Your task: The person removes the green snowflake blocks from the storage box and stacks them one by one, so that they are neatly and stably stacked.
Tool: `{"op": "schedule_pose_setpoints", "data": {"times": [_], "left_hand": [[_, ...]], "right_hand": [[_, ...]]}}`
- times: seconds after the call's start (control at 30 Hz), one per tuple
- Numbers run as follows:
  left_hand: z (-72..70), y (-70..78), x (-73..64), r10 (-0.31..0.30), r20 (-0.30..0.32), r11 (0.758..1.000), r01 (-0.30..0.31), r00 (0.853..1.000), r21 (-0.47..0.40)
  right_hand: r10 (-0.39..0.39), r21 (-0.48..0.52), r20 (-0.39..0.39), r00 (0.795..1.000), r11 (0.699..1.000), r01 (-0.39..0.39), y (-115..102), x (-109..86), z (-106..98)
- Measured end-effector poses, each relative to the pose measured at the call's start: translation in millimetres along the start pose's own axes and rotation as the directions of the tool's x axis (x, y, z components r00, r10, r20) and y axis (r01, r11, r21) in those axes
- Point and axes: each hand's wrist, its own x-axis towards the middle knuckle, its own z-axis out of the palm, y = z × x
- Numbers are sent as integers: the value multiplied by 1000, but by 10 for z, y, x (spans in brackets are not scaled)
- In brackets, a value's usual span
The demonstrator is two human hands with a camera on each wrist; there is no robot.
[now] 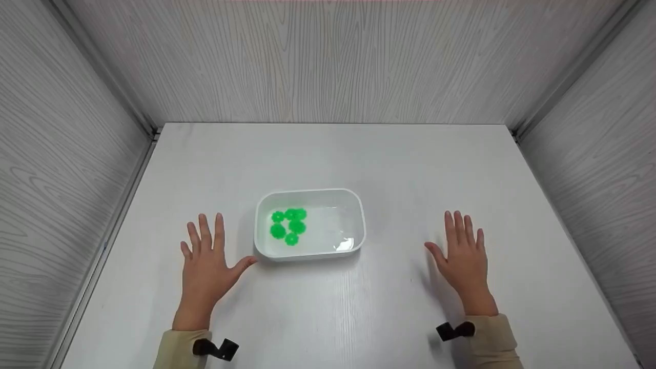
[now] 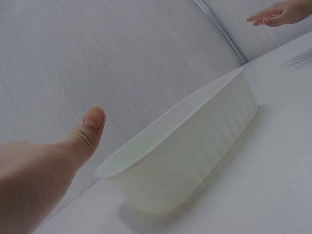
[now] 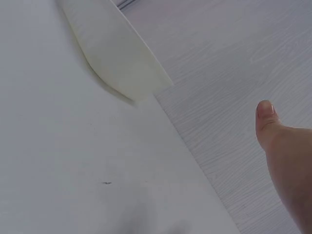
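Observation:
A white rectangular tub with rounded corners sits near the middle of the table. Several small green flower-shaped pieces lie in its left half, and light glints at its lower right. Left of the tub, my left hand is spread palm down, its thumb tip close to the tub's near left corner. My right hand is well to the right, fingers straight and thumb out, holding nothing. In the left wrist view the tub's side stands beyond the left thumb; the green pieces are hidden there by its wall.
The white table is bounded by a wood-grain back panel and by side panels at left and right. Each sleeve cuff carries a small black camera mount.

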Motion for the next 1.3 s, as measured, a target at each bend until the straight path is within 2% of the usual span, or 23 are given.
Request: {"op": "schedule_pose_setpoints", "data": {"times": [0.13, 0.3, 0.5, 0.7, 1.07, 1.2, 1.3], "left_hand": [[15, 13, 1, 15, -42, 998, -18, 999, -54], [62, 13, 12, 32, -71, 993, -40, 997, -108], [133, 19, 27, 50, -121, 983, -70, 991, -168], [217, 33, 44, 53, -176, 960, -98, 983, -261], [280, 91, 115, -5, -87, 903, -32, 996, -428], [305, 98, 147, -31, -75, 886, -8, 997, -463], [325, 106, 164, -49, -70, 862, 7, 996, -507]], "right_hand": [[-56, 8, -92, 994, 998, 57, -75, 65, 45], [-134, 3, -202, 970, 990, 138, -193, 162, 96], [-191, 45, -254, 948, 977, 209, -360, 271, 138], [-261, 74, -274, 926, 954, 291, -551, 365, 179], [-369, 110, -274, 888, 905, 410, -933, 498, 205], [-389, 116, -269, 881, 895, 430, -1080, 570, 220], [-404, 132, -253, 879, 886, 445, -1191, 634, 235]]}}
